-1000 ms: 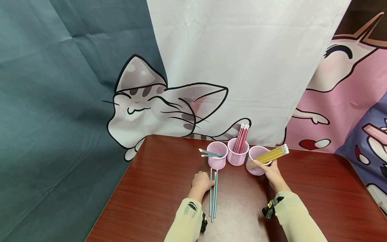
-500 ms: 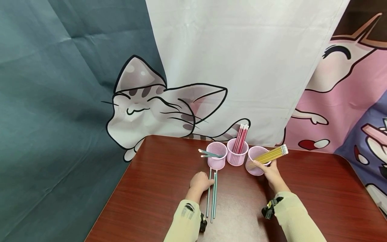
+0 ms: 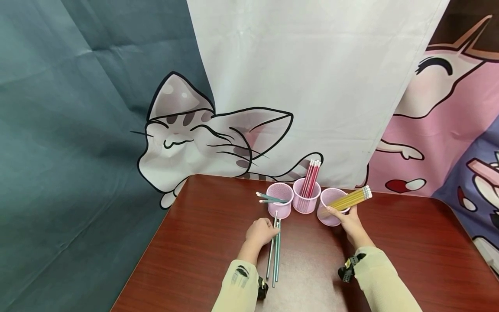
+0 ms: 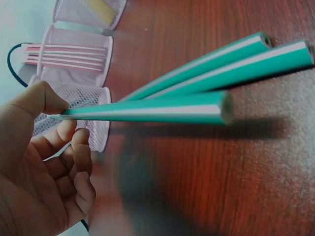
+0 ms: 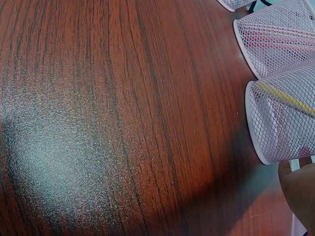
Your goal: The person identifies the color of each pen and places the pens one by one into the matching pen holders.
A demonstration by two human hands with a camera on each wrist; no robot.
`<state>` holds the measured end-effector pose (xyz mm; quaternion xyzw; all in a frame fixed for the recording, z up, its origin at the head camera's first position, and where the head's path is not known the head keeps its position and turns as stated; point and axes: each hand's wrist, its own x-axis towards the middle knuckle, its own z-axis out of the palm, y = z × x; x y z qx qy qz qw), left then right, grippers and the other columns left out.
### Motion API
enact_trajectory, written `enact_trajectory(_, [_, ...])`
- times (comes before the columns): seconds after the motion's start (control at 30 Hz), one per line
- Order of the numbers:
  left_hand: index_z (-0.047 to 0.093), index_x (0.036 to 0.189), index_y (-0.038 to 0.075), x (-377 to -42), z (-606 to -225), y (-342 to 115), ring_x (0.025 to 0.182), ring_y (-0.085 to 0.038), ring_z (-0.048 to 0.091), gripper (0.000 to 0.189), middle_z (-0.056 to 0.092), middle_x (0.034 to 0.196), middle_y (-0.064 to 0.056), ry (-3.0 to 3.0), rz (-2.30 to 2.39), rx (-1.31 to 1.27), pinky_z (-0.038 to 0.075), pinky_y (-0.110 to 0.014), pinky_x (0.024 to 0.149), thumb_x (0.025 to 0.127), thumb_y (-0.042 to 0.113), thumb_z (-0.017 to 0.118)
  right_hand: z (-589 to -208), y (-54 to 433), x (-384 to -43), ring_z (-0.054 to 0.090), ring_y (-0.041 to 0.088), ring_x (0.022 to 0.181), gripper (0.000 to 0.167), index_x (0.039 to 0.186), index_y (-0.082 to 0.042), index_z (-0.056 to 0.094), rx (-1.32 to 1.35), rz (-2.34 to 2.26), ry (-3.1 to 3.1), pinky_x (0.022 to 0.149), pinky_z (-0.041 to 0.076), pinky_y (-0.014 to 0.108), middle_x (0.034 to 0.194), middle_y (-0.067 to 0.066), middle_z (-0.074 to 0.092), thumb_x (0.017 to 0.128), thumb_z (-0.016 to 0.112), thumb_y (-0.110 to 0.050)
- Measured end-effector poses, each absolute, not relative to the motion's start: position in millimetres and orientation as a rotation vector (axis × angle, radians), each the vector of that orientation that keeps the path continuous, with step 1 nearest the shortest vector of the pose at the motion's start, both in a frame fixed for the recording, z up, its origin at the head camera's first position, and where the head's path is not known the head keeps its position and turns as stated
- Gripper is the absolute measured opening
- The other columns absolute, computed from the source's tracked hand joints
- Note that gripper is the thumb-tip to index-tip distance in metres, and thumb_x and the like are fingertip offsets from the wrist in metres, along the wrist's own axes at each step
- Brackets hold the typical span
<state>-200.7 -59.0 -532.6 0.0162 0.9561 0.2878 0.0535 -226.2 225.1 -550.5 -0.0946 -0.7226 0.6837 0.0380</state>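
My left hand [image 3: 260, 232] pinches one green pencil [image 4: 157, 108] between thumb and forefinger near its eraser end. Its far end is lifted off the table in the left wrist view, with a shadow below. Two more green pencils [image 3: 278, 255] lie side by side just right of it. With my right hand [image 3: 352, 225] I grip the rightmost pink mesh cup [image 3: 328, 219] at its right side, thumb at the rim. Yellow pencils [image 3: 349, 200] lean to the right out of that cup, over the hand. In the right wrist view only part of the hand [image 5: 300, 189] shows.
The left mesh cup [image 3: 279, 211] holds green pencils [image 3: 271, 199] leaning left over its rim. Red pencils [image 3: 311, 180] stand in the middle cup [image 3: 303, 205]. All three cups stand near the back of the brown table [image 3: 195, 242], before a printed cloth [image 3: 312, 78].
My left hand has shifted slightly right and raised the eraser end of one green pencil, which now tilts toward the other two. The right hand and its cup have stayed in place.
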Motion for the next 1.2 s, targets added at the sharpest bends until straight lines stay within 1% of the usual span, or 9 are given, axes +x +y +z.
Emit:
enact_trajectory(0.13, [0.049,0.059,0.019,-199.8,-526.2,-57.3,0.051,-0.008,0.044,0.021,0.046,0.052,0.009,2.902,0.922,0.074,0.032,-0.025,0.045,0.068,0.031,0.063,-549.1,225.5,-226.3,0.025,0.019,0.126,0.085,0.144,-0.013,0.007,-0.293,2.099,-2.217,0.108,0.015,0.033,0.136,0.012,0.027,0.084,0.068,-0.015])
enact_trajectory(0.37, [0.049,0.059,0.02,-200.0,-515.5,-55.5,0.05,-0.008,0.044,0.02,0.046,0.052,0.01,2.905,1.021,0.086,0.032,-0.026,0.044,0.068,0.03,0.063,-549.6,225.7,-227.0,0.026,0.018,0.124,0.084,0.143,-0.013,0.009,-0.303,2.1,-2.211,0.107,0.017,0.031,0.134,0.009,0.029,0.084,0.068,-0.015])
enact_trajectory(0.57, [0.048,0.06,0.02,-202.5,-509.6,-54.3,0.051,-0.008,0.044,0.018,0.046,0.053,0.011,2.941,1.1,0.075,0.033,-0.025,0.044,0.065,0.029,0.063,-549.8,226.8,-227.3,0.025,0.021,0.126,0.086,0.144,-0.012,0.008,-0.302,2.092,-2.217,0.108,0.016,0.034,0.133,0.01,0.029,0.083,0.069,-0.015])
enact_trajectory(0.67, [0.051,0.062,0.02,-203.3,-506.9,-53.5,0.052,-0.007,0.045,0.016,0.048,0.054,0.012,2.957,1.162,0.089,0.034,-0.025,0.045,0.065,0.029,0.064,-550.3,227.0,-227.5,0.025,0.021,0.126,0.085,0.144,-0.012,0.009,-0.294,2.092,-2.217,0.108,0.016,0.035,0.134,0.011,0.029,0.083,0.069,-0.015])
enact_trajectory(0.8, [0.055,0.068,0.022,-203.9,-502.2,-52.8,0.054,-0.004,0.046,0.012,0.05,0.059,0.015,2.98,1.245,0.113,0.036,-0.023,0.047,0.065,0.026,0.066,-550.8,226.5,-227.6,0.025,0.021,0.126,0.084,0.143,-0.012,0.009,-0.284,2.089,-2.22,0.108,0.016,0.034,0.135,0.012,0.028,0.084,0.068,-0.015])
enact_trajectory(0.9, [0.057,0.072,0.022,-203.7,-498.0,-52.4,0.055,-0.002,0.046,0.012,0.05,0.06,0.017,3.013,1.268,0.131,0.037,-0.022,0.049,0.065,0.024,0.066,-550.6,225.9,-227.3,0.025,0.021,0.126,0.084,0.143,-0.011,0.009,-0.288,2.09,-2.218,0.108,0.016,0.034,0.136,0.012,0.028,0.084,0.068,-0.015])
enact_trajectory(1.2, [0.059,0.073,0.021,-200.7,-480.4,-49.1,0.056,0.002,0.049,0.008,0.055,0.061,0.018,3.084,1.458,0.187,0.037,-0.02,0.049,0.067,0.023,0.064,-549.4,226.2,-226.8,0.022,0.022,0.128,0.086,0.143,-0.012,0.007,-0.313,2.103,-2.214,0.109,0.014,0.035,0.138,0.013,0.025,0.084,0.069,-0.016])
